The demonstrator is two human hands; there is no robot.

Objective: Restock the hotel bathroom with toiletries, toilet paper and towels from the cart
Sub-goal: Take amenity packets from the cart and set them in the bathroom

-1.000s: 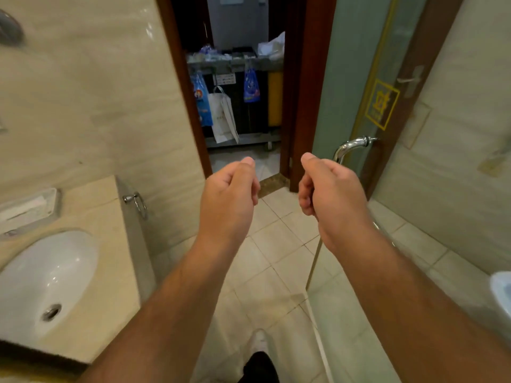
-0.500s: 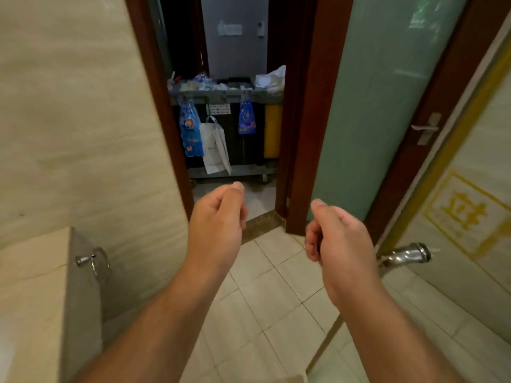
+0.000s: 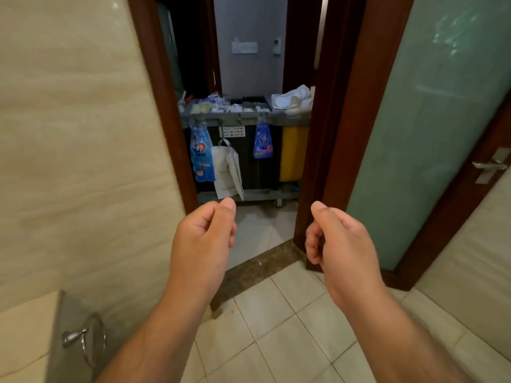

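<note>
The housekeeping cart [image 3: 243, 118] stands outside the bathroom doorway, seen through the door frame. Its grey top tray holds several small toiletry items, and a pile of white linen [image 3: 293, 99] sits at its right end. My left hand [image 3: 203, 241] and my right hand [image 3: 343, 241] are raised side by side in front of the doorway. Both have their fingers curled in with the thumb on top, and both hold nothing. They are well short of the cart.
Two blue packets [image 3: 201, 153] [image 3: 262, 140], a white bag [image 3: 228, 170] and a yellow sack [image 3: 293, 153] hang on the cart's front. The frosted glass door [image 3: 431, 120] stands open at right. The vanity counter [image 3: 25, 341] with its towel ring [image 3: 88, 335] is at lower left. A dark stone threshold [image 3: 257, 269] crosses the doorway.
My view has moved forward toward the doorway and lifted. The sink and the chrome handle have dropped out of view, and the cart looks larger. Both hands stay curled and hold nothing.
</note>
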